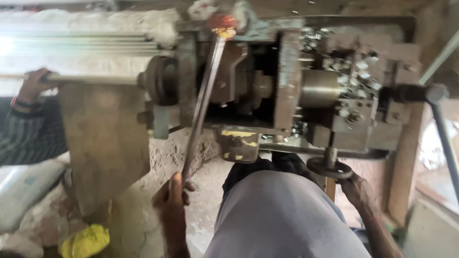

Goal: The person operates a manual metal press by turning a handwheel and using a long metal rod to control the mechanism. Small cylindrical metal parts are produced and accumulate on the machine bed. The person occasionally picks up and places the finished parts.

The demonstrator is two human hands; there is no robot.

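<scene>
Dusty concrete floor (158,157) lies under a heavy steel machine (287,86), grey and oily. The left hand (173,193) is closed around the lower end of a long thin metal lever (203,100), which slants up to a red knob (221,23). The right hand (356,188) grips from below a small round handwheel (330,168). Another person's hand (32,86) holds a pale rod (91,79) on the left.
</scene>
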